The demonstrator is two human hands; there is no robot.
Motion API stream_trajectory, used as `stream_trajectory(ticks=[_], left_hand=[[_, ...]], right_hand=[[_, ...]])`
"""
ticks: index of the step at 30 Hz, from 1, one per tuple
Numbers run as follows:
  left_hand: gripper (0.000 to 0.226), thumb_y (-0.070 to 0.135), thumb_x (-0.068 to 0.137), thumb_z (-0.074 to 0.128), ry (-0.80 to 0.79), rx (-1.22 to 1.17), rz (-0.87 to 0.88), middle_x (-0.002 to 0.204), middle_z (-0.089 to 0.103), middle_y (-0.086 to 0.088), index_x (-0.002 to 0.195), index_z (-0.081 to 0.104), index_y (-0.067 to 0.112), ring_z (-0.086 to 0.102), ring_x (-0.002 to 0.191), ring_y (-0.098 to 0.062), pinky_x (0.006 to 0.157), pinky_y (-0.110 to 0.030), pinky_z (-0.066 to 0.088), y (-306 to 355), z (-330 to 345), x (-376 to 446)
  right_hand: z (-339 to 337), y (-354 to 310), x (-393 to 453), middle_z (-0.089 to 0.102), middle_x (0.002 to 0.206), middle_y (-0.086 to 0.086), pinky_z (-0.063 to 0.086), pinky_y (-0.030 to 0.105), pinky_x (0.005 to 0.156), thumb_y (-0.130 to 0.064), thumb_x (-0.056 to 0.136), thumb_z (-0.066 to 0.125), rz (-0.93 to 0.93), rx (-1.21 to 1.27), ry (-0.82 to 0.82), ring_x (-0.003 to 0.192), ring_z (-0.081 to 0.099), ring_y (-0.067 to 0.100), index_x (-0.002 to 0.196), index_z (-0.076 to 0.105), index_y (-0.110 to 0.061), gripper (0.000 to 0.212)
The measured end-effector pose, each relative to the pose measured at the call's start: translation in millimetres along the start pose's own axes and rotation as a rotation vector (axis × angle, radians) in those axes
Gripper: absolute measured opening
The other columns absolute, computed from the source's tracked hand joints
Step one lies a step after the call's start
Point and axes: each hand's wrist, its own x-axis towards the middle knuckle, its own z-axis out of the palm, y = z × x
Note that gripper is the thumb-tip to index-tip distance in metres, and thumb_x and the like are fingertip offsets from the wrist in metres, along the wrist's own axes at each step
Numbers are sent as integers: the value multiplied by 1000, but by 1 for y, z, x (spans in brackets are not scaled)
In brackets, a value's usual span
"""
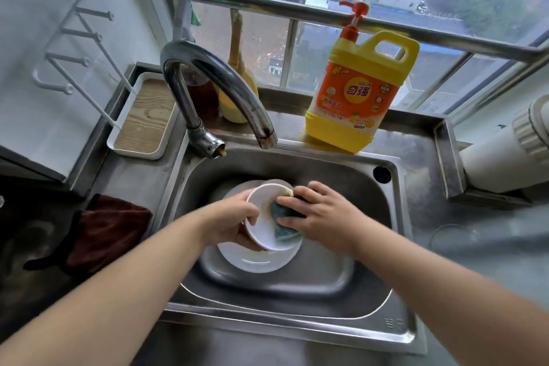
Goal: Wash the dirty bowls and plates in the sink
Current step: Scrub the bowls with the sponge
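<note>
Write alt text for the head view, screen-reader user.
Over a stainless steel sink, the left hand grips a small white bowl while the right hand presses a green scrubbing sponge into it, above a white plate lying in the basin. A curved metal faucet and a yellow pump bottle of dish soap stand behind.

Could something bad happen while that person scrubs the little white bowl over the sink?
Maybe. The left hand holds the small white bowl by its rim only; if it is slippery, that grip could slide and drop it onto the white plate beneath, chipping either one. The right hand presses the green sponge hard sideways, which might push the bowl loose. The curved steel tap shows no water running, so any soap stays on until rinsing.
</note>
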Motion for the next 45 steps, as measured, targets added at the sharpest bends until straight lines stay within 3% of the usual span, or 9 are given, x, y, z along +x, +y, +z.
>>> stream_trajectory(ticks=[4,10,14,17,25,29,32,39,45], left_hand=[[68,-5,70,41,-30,-72,38,126,53,-21,130,46,27,64,99,-35,68,-42,58,16,-3,-1],[64,-7,84,34,298,-445,309,111,60,-13,126,43,40,64,89,-28,65,-40,56,-22,41,18],[66,-11,78,27,198,-216,127,119,53,-18,126,48,30,58,94,-36,62,-47,57,-14,16,8],[64,-11,80,27,-23,-56,-21,122,54,-21,126,49,29,62,97,-39,60,-42,57,1,-1,-3],[58,-5,87,34,263,-454,251,107,65,-12,127,47,35,68,80,-25,66,-40,56,-29,41,18],[59,-7,83,29,157,-212,101,117,55,-18,122,50,33,62,94,-38,72,-53,57,-20,17,3],[53,-5,86,30,-26,-50,-28,115,55,-19,115,52,33,63,90,-40,66,-45,59,-4,3,-9],[52,-3,90,37,199,-465,246,108,63,-14,128,46,29,67,79,-24,68,-41,56,-26,39,12],[49,1,93,41,165,-199,192,123,55,-16,131,49,31,62,102,-36,67,-46,58,-27,17,10]], right_hand=[[-9,9,11,67,112,9,48,40,82,-19,82,49,32,-119,86,90,62,33,98,71,-22,28],[0,-49,30,73,95,5,48,34,65,-30,56,81,603,121,-6,71,60,31,79,74,-26,24],[7,-25,1,69,111,1,47,35,78,-51,74,61,266,154,13,87,62,28,99,73,-33,33],[0,3,-5,65,120,3,40,39,88,-38,73,70,11,-12,-16,97,61,29,104,71,-30,32],[3,-56,25,73,98,5,50,35,67,-31,53,85,609,146,-16,73,61,32,82,75,-28,31],[6,-31,-5,70,111,1,53,36,74,-44,69,72,279,224,14,84,63,29,98,74,-31,32],[0,-5,-13,66,119,2,48,38,85,-30,80,60,49,39,-9,95,60,30,100,71,-28,23],[-3,-56,15,73,102,6,52,38,72,-28,55,83,593,138,49,78,63,34,90,75,-26,36],[1,-41,-24,69,114,5,53,42,74,-41,75,65,520,258,12,83,61,32,102,73,-28,31]])
